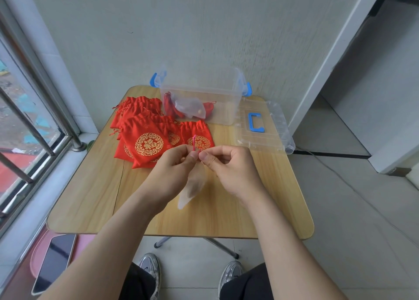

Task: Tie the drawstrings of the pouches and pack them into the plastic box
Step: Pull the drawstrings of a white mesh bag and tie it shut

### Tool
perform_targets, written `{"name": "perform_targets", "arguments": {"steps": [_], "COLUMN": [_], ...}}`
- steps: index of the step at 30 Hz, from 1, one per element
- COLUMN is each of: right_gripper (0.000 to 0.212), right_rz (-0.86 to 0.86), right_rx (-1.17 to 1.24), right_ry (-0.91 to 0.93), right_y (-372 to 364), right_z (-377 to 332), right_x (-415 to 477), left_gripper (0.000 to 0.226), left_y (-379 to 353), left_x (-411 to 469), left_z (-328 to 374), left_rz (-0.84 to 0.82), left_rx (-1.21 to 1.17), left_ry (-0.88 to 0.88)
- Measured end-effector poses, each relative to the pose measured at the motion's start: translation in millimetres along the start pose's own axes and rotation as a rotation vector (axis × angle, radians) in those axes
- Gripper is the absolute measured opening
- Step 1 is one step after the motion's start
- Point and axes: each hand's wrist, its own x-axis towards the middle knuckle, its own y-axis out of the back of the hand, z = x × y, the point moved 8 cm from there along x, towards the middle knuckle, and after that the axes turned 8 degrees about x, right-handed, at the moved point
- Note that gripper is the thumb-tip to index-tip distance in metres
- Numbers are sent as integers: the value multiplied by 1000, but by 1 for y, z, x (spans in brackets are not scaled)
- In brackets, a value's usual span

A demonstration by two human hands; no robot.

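Observation:
Over the middle of the wooden table, my left hand and my right hand meet, each pinching the pink drawstring of a sheer white pouch that hangs down between them. One string end sticks up above my fingers. A pile of several red pouches with gold emblems lies at the back left of the table. The clear plastic box with blue latches stands open at the back; inside it lie red pouches and one sheer white pouch.
The box's clear lid with a blue handle lies flat at the back right. A window with metal bars runs along the left. A phone rests on a pink stool at the lower left. My shoes show under the table's front edge.

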Motion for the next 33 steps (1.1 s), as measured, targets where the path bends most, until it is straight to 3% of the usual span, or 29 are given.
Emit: {"name": "perform_targets", "arguments": {"steps": [4, 15, 20, 26, 30, 33], "right_gripper": [15, 8, 9, 8, 8, 8], "right_rz": [-53, 78, 134, 70, 63, 74], "right_rx": [33, -120, -163, -193, -188, -191], "right_ry": [9, 77, 120, 210, 238, 233], "right_y": [-3, 0, 3, -5, -8, -9], "right_z": [-1, -3, -6, -13, -17, -16], "right_x": [-2, 0, -1, -3, -3, -4], "left_gripper": [27, 25, 18, 7, 23, 15], "left_y": [1, 0, 11, 18, 25, 26], "left_x": [1, 1, -1, -4, -7, -6], "left_z": [-1, 3, 9, 8, 5, 8], "left_rz": [6, 18, 109, 194, 291, 302], "left_rx": [-25, -3, 2, -27, -104, 17], "left_ry": [13, -35, -68, -26, 32, -22]}}
